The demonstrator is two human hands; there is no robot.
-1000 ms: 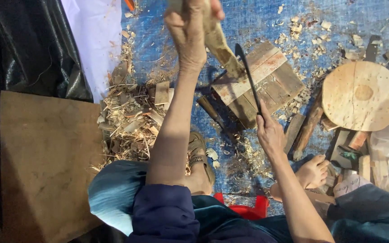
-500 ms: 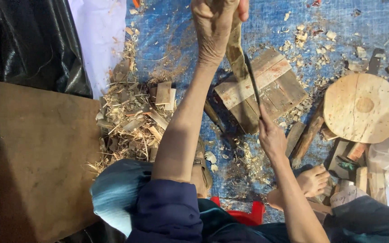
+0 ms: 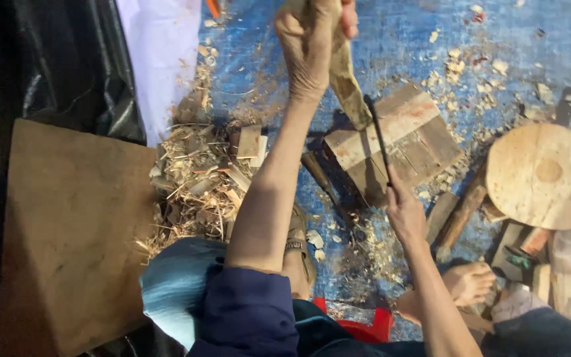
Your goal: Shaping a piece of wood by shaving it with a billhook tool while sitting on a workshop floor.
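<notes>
My left hand [image 3: 312, 46] is raised high and grips the top of a long tapered piece of wood [image 3: 348, 86], whose lower end rests on a square wooden block [image 3: 408, 142]. My right hand [image 3: 404, 211] holds a dark, narrow blade [image 3: 379, 135] by its handle, the blade lying against the lower part of the wood piece. A blue tarp [image 3: 431, 46] lies under the block.
A heap of wood shavings and offcuts [image 3: 199, 178] lies left of my arm. A round wooden disc [image 3: 543, 175] sits at the right, with sticks [image 3: 457, 215] and small tools beside it. A brown board [image 3: 67, 231] lies at the left. Bare feet [image 3: 470, 281] show below.
The view has shifted slightly. My left hand and the wood piece sit a little lower in view; the blade stays against the wood over the block.
</notes>
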